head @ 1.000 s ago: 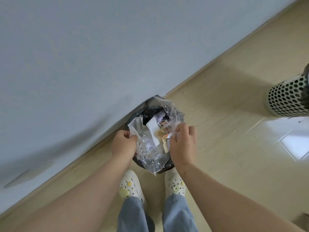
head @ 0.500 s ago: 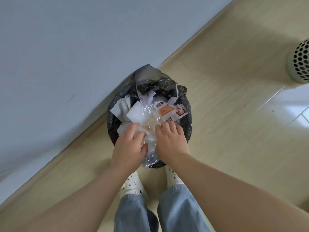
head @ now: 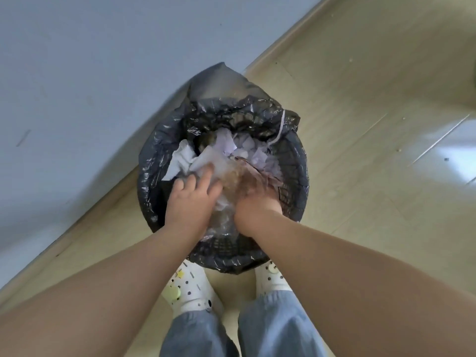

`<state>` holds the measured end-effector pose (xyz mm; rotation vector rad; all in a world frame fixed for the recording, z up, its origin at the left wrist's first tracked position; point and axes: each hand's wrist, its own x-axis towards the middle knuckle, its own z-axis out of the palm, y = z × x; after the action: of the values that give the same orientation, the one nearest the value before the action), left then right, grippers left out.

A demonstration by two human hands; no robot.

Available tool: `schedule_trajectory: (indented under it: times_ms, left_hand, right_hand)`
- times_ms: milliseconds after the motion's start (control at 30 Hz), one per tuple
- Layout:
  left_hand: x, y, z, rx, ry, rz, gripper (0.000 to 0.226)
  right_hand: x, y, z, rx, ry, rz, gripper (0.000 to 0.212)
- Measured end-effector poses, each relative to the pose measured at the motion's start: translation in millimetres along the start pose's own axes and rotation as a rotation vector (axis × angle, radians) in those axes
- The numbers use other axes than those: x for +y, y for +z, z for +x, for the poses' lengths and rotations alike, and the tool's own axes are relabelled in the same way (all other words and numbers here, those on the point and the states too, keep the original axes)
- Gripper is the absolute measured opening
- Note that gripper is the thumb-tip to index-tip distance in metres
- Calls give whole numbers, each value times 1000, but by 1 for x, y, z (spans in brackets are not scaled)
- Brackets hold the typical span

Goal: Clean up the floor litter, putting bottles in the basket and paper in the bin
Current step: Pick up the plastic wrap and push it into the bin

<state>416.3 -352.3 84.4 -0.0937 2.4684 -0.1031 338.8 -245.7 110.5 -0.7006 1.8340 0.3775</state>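
A round bin lined with a black plastic bag stands on the floor against the wall. It is filled with crumpled white paper and a clear plastic bag. My left hand lies flat on the paper at the bin's left side, fingers spread and pressing down. My right hand presses into the clear plastic and paper at the right side; it is blurred, and its fingers look stretched forward.
A grey-blue wall runs diagonally behind the bin, with a wooden skirting. My feet in white spotted shoes stand right in front of the bin. Light wooden floor stretches to the right, with small crumbs on it.
Both hands went from holding the clear bag of paper above the bin to pushing it down inside. The camera came closer, and the perforated white basket has left the view.
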Motion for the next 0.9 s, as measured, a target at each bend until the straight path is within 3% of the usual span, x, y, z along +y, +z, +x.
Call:
schedule_trajectory:
  times_ms: [133,233,333,433,600,767,900]
  left_hand:
    - [12,13,27,46,-9,-59,64]
    - [22,15,33,-9,-50,-119,52]
    - [16,7,22,-19,-19,-136,55]
    - [3,-10,3,-94,30,-147,60]
    - [-16,-55,-41,-131,-7,-260,49]
    - [-25,-112,-86,-128,-73,-450,56]
    - [-30,-162,-127,-70,-145,-562,54]
  right_hand:
    - [1,3,33,-11,-15,19,45]
    - [1,5,40,-3,17,75,43]
    - [0,7,26,-14,31,78,50]
    - [0,10,1,-45,92,272,65]
    - [-2,0,-62,77,211,687,78]
    - [-2,-27,-126,202,253,807,92]
    - [-5,-58,-185,271,218,878,86]
